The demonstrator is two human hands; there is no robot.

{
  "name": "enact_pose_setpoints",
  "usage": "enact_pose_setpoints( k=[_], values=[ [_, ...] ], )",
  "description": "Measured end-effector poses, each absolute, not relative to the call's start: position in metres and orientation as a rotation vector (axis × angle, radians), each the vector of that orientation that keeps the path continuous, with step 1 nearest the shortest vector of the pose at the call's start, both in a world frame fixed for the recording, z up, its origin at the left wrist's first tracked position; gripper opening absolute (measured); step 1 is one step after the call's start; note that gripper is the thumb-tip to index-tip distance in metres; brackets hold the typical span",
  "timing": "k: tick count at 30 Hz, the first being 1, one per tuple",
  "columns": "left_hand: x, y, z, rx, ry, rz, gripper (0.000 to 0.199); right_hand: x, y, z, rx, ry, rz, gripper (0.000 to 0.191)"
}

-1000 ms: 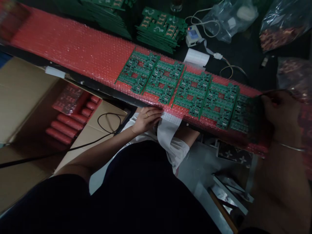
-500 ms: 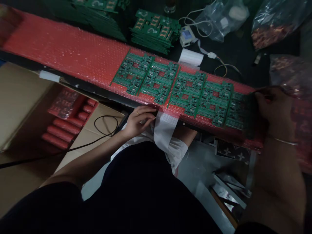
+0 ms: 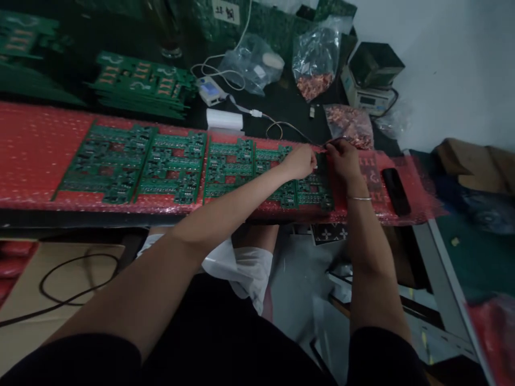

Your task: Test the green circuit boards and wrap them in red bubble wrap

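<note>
The circuit board (image 3: 318,194) at the row's three o'clock end runs lengthwise twelve to six. Left hand (image 3: 301,162) curls at its eleven o'clock, right hand (image 3: 341,156) bunches at one; I cannot tell what either grips

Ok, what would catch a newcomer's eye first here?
Likely the row of green circuit boards, lying on long red bubble wrap. Next, near the row's right end, the left hand is over the boards and the right hand is to its right. Beyond the hands, two clear bags hold copper-coloured pieces.
</note>
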State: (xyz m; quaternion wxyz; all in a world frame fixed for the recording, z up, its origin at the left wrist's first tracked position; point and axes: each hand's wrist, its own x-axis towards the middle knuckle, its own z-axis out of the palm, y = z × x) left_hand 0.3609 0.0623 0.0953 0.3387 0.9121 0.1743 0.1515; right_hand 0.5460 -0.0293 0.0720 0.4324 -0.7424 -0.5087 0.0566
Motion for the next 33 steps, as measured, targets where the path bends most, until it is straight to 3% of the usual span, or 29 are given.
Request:
enact_pose_setpoints(
  k=[16, 27, 33],
  values=[
    [0.401, 0.049, 0.081, 2.477, 0.772, 0.346, 0.027, 0.549, -0.028, 0.068, -1.855, -1.285, 0.112, 0.032],
    [0.391, 0.056, 0.078, 2.507, 0.626, 0.404, 0.022, 0.550, -0.028, 0.066, -1.845, -1.298, 0.134, 0.027],
    [0.363, 0.057, 0.083, 2.608, 0.354, 0.337, 0.037, 0.549, -0.026, 0.065, -1.867, -1.279, 0.128, 0.030]
  ],
)
